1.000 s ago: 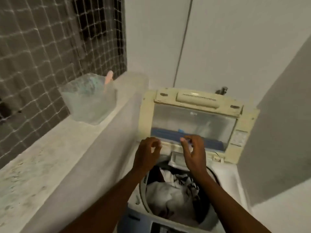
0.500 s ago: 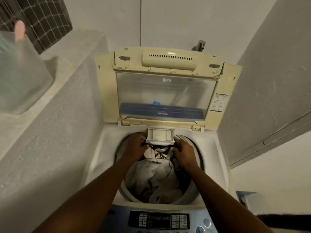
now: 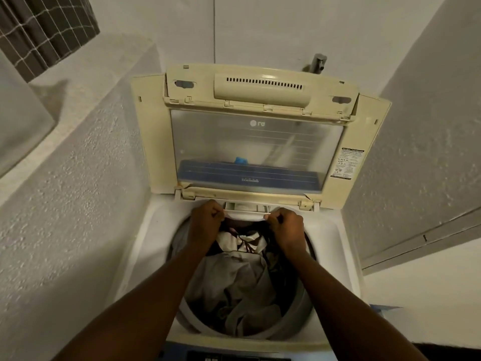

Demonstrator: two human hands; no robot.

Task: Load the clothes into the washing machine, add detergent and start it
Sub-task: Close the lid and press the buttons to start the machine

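Gripping each end, left hand [image 3: 205,220] and right hand [image 3: 285,226] flank the drawer [image 3: 244,216].

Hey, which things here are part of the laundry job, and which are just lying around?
Job in hand:
washer
open lid
drawer, pinched at its ends by left hand and right hand
clothes in the tub
control panel

Just lying about:
tap on the wall
window grille
blue item at the right edge
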